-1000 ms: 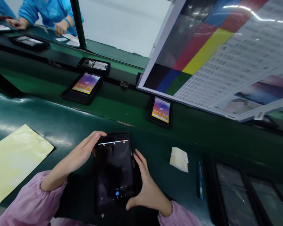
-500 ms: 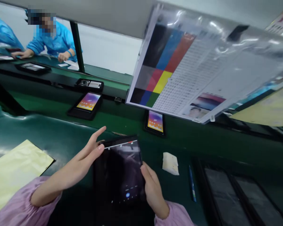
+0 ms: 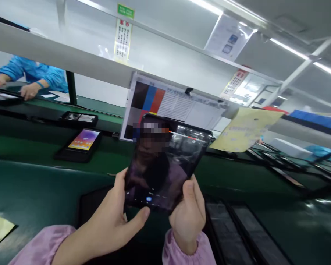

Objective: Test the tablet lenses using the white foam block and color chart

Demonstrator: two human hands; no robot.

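both hands hold a dark tablet (image 3: 165, 165) raised off the green bench (image 3: 44, 184), tilted up with its screen facing the wearer and a camera app showing (a round blue button sits near the bottom edge of the screen). the left hand (image 3: 113, 224) cups the near-left corner, fingers behind and thumb laid along the bottom bezel, pinching the edge. the right hand (image 3: 189, 213) clasps the near-right corner, thumb pressed on the front rim and fingers wrapped behind.

to do this well, i judge the grip should stay on the bezels so neither thumb drifts onto the live screen. both hands sit low on the body, so the far end is unsupported; keeping the wrists firm would stop it tipping back. holding it square to the colour chart (image 3: 154, 106) hanging just behind would give a steadier picture.

farther left, a lit tablet in a black tray (image 3: 81, 141) lies on the belt, well apart, and a co-worker's blue sleeves (image 3: 35, 75) rest at the far left.
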